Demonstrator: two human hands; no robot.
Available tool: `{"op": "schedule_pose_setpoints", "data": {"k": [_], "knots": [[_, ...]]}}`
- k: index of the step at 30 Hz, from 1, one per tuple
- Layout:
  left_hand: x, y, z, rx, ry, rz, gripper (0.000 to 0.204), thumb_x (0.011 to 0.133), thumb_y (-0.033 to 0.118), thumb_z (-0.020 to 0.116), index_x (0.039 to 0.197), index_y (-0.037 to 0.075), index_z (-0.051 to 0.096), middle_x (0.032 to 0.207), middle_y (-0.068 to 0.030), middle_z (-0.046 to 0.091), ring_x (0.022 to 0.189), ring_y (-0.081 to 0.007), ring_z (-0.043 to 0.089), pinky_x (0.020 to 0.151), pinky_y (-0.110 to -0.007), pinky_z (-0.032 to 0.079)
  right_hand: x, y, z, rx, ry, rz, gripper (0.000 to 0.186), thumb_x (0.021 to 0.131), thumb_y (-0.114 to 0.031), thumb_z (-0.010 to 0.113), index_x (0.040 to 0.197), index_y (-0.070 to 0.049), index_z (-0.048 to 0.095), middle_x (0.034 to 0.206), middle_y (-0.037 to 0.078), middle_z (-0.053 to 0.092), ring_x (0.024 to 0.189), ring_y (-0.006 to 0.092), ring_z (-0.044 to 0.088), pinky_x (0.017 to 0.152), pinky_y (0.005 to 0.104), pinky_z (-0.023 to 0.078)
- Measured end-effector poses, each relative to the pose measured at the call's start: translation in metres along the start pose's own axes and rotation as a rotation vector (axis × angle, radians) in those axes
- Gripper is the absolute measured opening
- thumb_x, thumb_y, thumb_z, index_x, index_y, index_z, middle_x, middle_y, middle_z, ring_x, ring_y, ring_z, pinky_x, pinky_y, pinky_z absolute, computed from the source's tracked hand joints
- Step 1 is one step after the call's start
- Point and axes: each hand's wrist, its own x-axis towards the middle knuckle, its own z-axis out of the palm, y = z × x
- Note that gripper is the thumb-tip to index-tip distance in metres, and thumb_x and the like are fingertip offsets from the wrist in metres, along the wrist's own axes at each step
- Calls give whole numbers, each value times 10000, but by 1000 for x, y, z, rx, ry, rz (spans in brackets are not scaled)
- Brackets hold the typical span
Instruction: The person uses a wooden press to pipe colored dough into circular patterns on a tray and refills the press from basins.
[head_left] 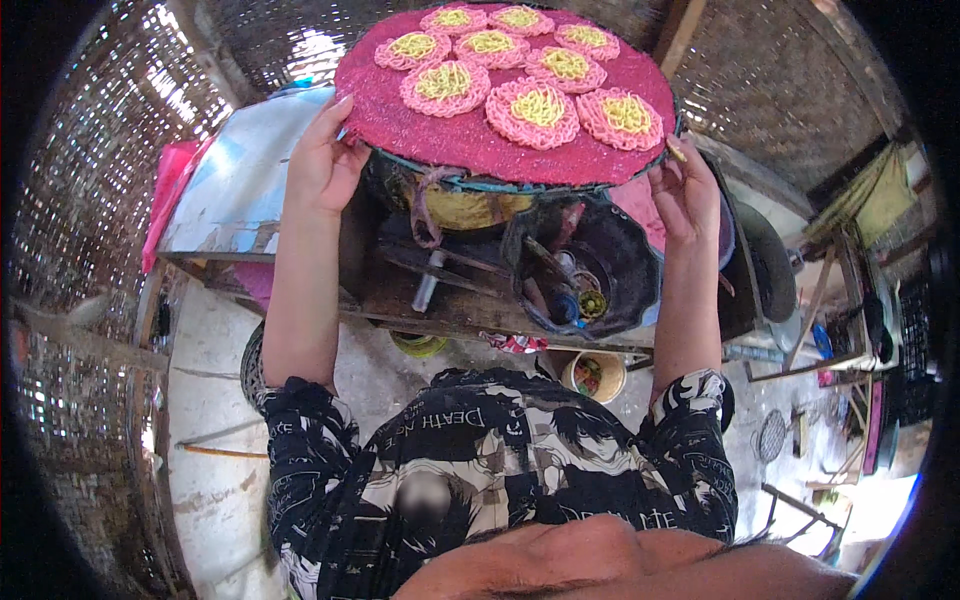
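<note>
A round tray (420,140) with a red-pink surface and a dark greenish rim is held up in front of me by both hands. Several round, lacy pink snacks (532,113) with yellow centres, made of noodle-like strands, lie spread across it. My left hand (328,160) grips the tray's left edge, thumb on top. At the right edge, my right hand (685,192) is closed on the rim; part of its fingers is hidden beneath. Below the tray, a yellowish rounded vessel (460,210) is partly covered by it.
A black wavy-edged basin (640,285) with small items inside stands on a wooden bench (385,308) under the tray. To the left is a table with a pale blue-white top (245,175). A white bucket (618,378) sits on the floor. Woven walls (90,250) surround the space.
</note>
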Motion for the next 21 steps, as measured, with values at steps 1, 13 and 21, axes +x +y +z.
{"op": "schedule_pose_setpoints", "data": {"k": [1, 13, 21], "knots": [[4, 3, -8, -6, 1, 21, 270, 793, 159, 572, 1049, 87, 526, 963, -15, 573, 827, -125, 548, 690, -255, 465, 8, 4, 7, 21, -23, 0, 213, 807, -70, 517, 1013, -24, 491, 939, 65, 580, 818, 153, 576, 650, 276, 505], [-18, 81, -70, -9, -40, 261, 609, 805, 627, 320, 1170, 152, 427, 1097, -22, 537, 943, -168, 541, 782, -368, 438, 72, 95, 118, 364, -183, 164, 141, 777, 3, 512, 914, 34, 524, 893, 122, 582, 814, 214, 579, 730, 306, 503], [-80, 80, -192, 679, -228, -144, 1038, 630, 796, 50, 1223, 19, 401, 938, -141, 604, 771, -218, 575, 651, -328, 435, 83, 214, 184, 440, -179, 331, 128, 757, -10, 521, 885, -3, 529, 844, 94, 577, 784, 210, 556, 680, 354, 487]]}}
